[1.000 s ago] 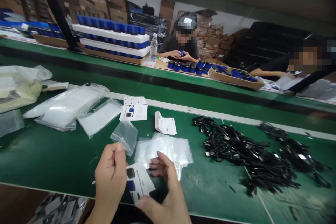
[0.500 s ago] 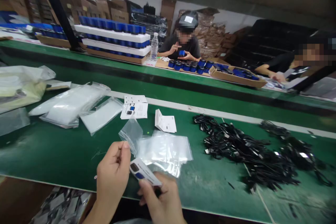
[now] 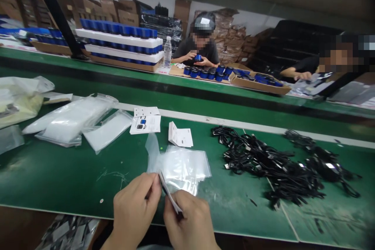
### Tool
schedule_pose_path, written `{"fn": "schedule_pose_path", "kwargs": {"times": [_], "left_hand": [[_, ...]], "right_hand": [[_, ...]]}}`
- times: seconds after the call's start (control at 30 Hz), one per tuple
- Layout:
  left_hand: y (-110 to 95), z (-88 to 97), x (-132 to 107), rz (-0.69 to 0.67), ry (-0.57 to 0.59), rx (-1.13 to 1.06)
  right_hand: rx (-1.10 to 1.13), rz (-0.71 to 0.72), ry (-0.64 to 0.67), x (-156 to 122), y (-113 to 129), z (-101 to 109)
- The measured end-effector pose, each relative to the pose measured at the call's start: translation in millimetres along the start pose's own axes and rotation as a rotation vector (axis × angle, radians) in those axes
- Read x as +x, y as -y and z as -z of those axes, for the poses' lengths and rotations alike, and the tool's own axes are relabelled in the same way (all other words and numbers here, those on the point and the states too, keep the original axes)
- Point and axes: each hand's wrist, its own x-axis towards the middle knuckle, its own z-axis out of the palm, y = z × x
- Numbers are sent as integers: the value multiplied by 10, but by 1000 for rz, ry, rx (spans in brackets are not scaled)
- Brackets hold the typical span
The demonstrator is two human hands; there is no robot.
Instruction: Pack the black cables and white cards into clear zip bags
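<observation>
My left hand [image 3: 134,202] is closed, pinching the edge of a small clear plastic bag [image 3: 152,151] that rises above its fingertips. A folded printed leaflet [image 3: 170,196] is gripped in my right hand [image 3: 192,218], seen nearly edge-on with its far end against the left fingertips and the bag's edge. Whether that end is inside the bag I cannot tell. Just beyond the hands lies a spread of clear plastic bags [image 3: 184,166]. Behind them are a folded stack of leaflets [image 3: 182,137] and a flat pile of printed sheets [image 3: 146,124].
Black cables [image 3: 263,160] lie heaped at right. Filled plastic packs [image 3: 73,119] sit at left. Below the table edge is a box of bagged items [image 3: 68,232]. Across the bench, two people work beside blue round items [image 3: 202,73], stacked trays [image 3: 117,41] and a bottle [image 3: 167,52].
My right hand has turned the leaflet edge-on and brought it up against the bag in my left hand. Both hands are closer together. The view has shifted slightly.
</observation>
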Motion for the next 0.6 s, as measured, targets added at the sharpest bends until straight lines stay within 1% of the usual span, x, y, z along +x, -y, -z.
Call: {"fn": "schedule_pose_path", "kwargs": {"times": [0.07, 0.13, 0.23, 0.3, 0.37, 0.4, 0.5, 0.53, 0.6], "left_hand": [[-12, -32, -32, -65, 39, -11], [-23, -58, -65, -119, 76, -29], [-29, -71, -106, -155, 127, -49], [-28, -58, -122, -149, 174, -65], [-24, -32, -130, -131, 236, -95], [-21, -18, -131, -118, 261, -111], [-9, 13, -135, -106, 270, -133], [-4, 14, -141, -124, 260, -143], [0, 4, -162, -166, 243, -189]], "right_hand": [[-35, -85, 100, 15, -2, 57], [-17, -170, 195, 46, -4, 141], [166, -284, 329, 88, -12, 279], [260, -305, 372, 103, -26, 342], [265, -310, 347, 115, -52, 363], [257, -333, 307, 124, -68, 358], [330, -479, 153, 157, -123, 310], [381, -504, 136, 167, -139, 288], [462, -485, 191, 179, -160, 238]]}}
